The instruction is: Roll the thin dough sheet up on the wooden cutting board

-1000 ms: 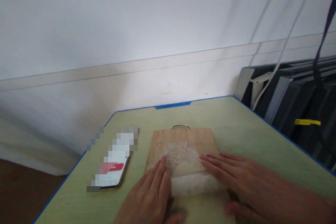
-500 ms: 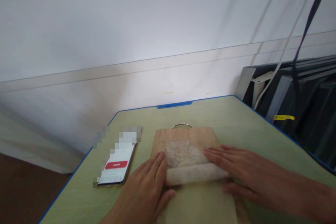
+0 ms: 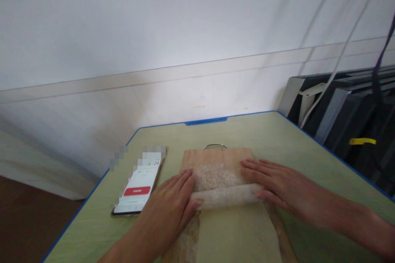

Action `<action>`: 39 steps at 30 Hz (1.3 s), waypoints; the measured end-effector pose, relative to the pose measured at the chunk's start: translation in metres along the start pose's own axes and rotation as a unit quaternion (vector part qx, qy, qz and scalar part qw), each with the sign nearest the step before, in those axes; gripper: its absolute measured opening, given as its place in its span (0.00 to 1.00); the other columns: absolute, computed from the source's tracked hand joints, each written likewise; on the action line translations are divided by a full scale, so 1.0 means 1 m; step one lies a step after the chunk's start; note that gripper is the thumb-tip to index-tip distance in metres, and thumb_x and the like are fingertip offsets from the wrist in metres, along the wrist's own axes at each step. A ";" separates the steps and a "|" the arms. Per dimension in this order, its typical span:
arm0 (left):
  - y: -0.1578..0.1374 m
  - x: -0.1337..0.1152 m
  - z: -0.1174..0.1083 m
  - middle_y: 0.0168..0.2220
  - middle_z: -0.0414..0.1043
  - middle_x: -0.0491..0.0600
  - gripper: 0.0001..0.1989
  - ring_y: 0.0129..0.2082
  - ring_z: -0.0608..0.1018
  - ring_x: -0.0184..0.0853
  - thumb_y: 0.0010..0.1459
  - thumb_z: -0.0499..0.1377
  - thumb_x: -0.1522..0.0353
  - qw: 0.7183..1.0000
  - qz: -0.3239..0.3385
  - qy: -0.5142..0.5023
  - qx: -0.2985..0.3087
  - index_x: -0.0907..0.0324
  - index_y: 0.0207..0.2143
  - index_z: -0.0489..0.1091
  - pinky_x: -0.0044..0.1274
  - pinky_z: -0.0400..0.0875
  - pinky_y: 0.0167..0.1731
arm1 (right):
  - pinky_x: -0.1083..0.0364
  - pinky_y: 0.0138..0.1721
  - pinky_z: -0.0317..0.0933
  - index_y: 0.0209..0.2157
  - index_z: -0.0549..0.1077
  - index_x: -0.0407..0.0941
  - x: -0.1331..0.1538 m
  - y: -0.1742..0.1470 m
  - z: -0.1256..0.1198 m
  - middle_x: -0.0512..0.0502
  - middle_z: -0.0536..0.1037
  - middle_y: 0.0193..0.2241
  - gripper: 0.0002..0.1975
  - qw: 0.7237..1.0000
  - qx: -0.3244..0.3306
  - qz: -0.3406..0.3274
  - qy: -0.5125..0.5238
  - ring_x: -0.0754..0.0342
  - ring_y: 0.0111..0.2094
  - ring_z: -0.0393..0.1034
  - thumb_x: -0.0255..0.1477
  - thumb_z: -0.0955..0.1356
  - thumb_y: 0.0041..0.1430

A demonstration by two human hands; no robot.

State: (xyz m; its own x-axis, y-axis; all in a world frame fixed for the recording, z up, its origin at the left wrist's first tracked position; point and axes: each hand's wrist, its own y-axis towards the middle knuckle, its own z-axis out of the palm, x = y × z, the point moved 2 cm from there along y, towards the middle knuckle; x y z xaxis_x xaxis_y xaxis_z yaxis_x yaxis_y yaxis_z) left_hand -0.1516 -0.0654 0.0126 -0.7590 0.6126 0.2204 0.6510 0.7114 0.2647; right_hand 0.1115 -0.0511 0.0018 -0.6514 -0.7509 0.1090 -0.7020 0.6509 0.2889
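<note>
White-floured dough cylinder, apparently part-wound; pale dough sheet, flat remainder. Left hand, right hand: grip apart, straddling cylinder ends

Floury roll now further toward 12 o'clock on board. Left hand and right hand moved up with it. Thumbs now against roll; earlier apart, on its 6 o'clock side. More pale sheet showing at 6 o'clock. Dark strap, yellow tag back toward 3 o'clock versus half a second ago.
</note>
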 end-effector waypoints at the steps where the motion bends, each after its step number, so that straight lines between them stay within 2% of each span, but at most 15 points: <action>1: -0.001 -0.001 0.000 0.48 0.70 0.57 0.21 0.46 0.74 0.38 0.62 0.44 0.61 1.000 -0.003 0.007 -0.002 0.65 0.48 0.64 0.29 0.72 0.42 | 0.48 0.51 0.60 0.54 0.63 0.41 0.001 -0.001 -0.002 0.40 0.68 0.52 0.21 1.000 0.000 -0.002 0.003 0.49 0.52 0.64 0.33 0.60 0.62; 6: -0.014 -0.022 -0.005 0.42 0.74 0.61 0.24 0.40 0.77 0.40 0.62 0.42 0.58 0.993 0.019 0.089 -0.069 0.69 0.44 0.65 0.27 0.74 0.37 | 0.49 0.50 0.62 0.59 0.55 0.41 0.015 -0.014 -0.011 0.39 0.65 0.54 0.29 0.999 0.013 -0.053 -0.002 0.48 0.52 0.63 0.36 0.63 0.58; 9: -0.017 -0.031 -0.006 0.41 0.74 0.61 0.24 0.40 0.77 0.39 0.62 0.42 0.59 0.989 0.029 0.110 -0.092 0.69 0.43 0.66 0.26 0.74 0.36 | 0.49 0.49 0.63 0.60 0.53 0.40 0.021 -0.017 -0.011 0.39 0.64 0.55 0.33 0.997 0.016 -0.074 -0.014 0.48 0.53 0.62 0.37 0.64 0.57; 14: -0.002 -0.020 -0.004 0.43 0.74 0.57 0.21 0.42 0.76 0.39 0.61 0.43 0.60 0.998 0.001 0.047 -0.037 0.65 0.44 0.66 0.29 0.74 0.37 | 0.46 0.52 0.59 0.56 0.59 0.40 0.011 -0.004 0.000 0.39 0.66 0.54 0.25 0.999 -0.001 -0.043 -0.025 0.48 0.53 0.61 0.34 0.62 0.60; 18: 0.007 -0.006 0.000 0.47 0.71 0.56 0.18 0.45 0.74 0.39 0.61 0.44 0.64 0.999 -0.036 0.029 0.002 0.64 0.46 0.65 0.32 0.72 0.42 | 0.44 0.51 0.59 0.53 0.63 0.39 0.002 0.005 0.005 0.37 0.69 0.51 0.21 0.999 -0.011 -0.004 -0.039 0.47 0.52 0.63 0.35 0.59 0.62; 22: 0.001 -0.013 -0.001 0.46 0.73 0.56 0.20 0.46 0.74 0.40 0.61 0.43 0.63 0.997 -0.019 0.062 -0.030 0.65 0.47 0.65 0.35 0.70 0.45 | 0.46 0.50 0.60 0.54 0.63 0.39 0.008 0.000 0.000 0.37 0.69 0.51 0.22 1.000 -0.014 0.000 -0.023 0.48 0.51 0.64 0.35 0.60 0.62; 27: -0.011 -0.030 -0.004 0.44 0.73 0.60 0.24 0.45 0.75 0.40 0.61 0.45 0.58 0.991 0.007 0.091 -0.101 0.69 0.45 0.66 0.29 0.72 0.42 | 0.47 0.51 0.61 0.56 0.60 0.42 0.018 -0.009 -0.002 0.40 0.67 0.53 0.27 1.000 -0.003 -0.021 -0.009 0.48 0.52 0.63 0.37 0.64 0.58; 31: -0.004 -0.024 -0.003 0.47 0.72 0.57 0.20 0.47 0.73 0.41 0.59 0.49 0.60 0.997 0.017 0.030 -0.064 0.66 0.46 0.65 0.33 0.71 0.44 | 0.46 0.52 0.59 0.56 0.60 0.43 0.012 -0.006 0.004 0.41 0.67 0.53 0.25 1.000 -0.014 -0.012 -0.009 0.48 0.53 0.61 0.36 0.63 0.59; 35: 0.005 -0.009 0.001 0.49 0.70 0.58 0.20 0.50 0.70 0.44 0.58 0.50 0.60 1.000 -0.013 -0.001 -0.015 0.65 0.46 0.65 0.41 0.67 0.48 | 0.46 0.51 0.59 0.54 0.64 0.43 0.004 0.002 0.006 0.40 0.69 0.52 0.21 1.000 -0.016 0.014 -0.023 0.48 0.52 0.62 0.36 0.60 0.62; 39: 0.001 -0.010 0.002 0.48 0.70 0.59 0.21 0.50 0.71 0.44 0.58 0.50 0.60 0.999 -0.017 0.018 -0.020 0.67 0.47 0.64 0.43 0.64 0.50 | 0.47 0.49 0.62 0.53 0.64 0.40 0.009 0.000 0.000 0.38 0.70 0.51 0.22 0.999 -0.017 -0.004 -0.032 0.48 0.50 0.65 0.37 0.60 0.62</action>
State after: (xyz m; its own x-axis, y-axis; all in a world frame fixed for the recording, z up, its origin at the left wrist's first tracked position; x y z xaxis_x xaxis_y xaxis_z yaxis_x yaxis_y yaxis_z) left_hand -0.1431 -0.0701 0.0088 -0.7815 0.5744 0.2438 0.6239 0.7172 0.3104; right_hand 0.1055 -0.0578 0.0025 -0.6639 -0.7464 0.0468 -0.6971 0.6403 0.3226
